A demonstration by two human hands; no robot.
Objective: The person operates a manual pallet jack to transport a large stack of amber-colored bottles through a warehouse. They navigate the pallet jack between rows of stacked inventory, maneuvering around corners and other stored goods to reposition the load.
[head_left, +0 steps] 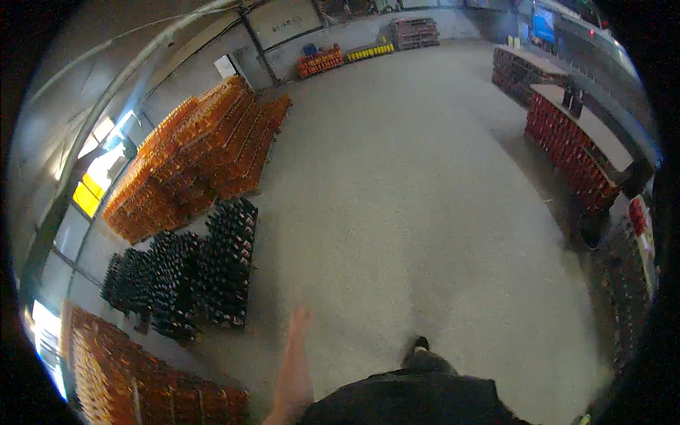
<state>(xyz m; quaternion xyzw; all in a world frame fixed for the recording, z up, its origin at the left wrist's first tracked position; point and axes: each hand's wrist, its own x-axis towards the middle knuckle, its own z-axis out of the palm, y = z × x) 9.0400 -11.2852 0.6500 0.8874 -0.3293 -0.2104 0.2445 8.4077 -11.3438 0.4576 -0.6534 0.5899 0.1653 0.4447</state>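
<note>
My left hand [300,320] hangs low over the grey floor, with its bare forearm rising from the lower edge. Motion smears its fingers, so I cannot tell whether they are apart or closed, and no object shows in it. Nearest to it, on the left, stands a block of dark green bottles [202,273] packed tightly in rows. My right hand is out of view. Below me appear my dark top [404,400] and one dark shoe [419,345].
Tall stepped stacks of orange-brown bottles [205,149] line the left wall, and another stack [142,368] stands near lower left. Red crates [567,152] support a long light top on the right. Orange crates [320,62] and yellow items [370,52] sit along the far wall.
</note>
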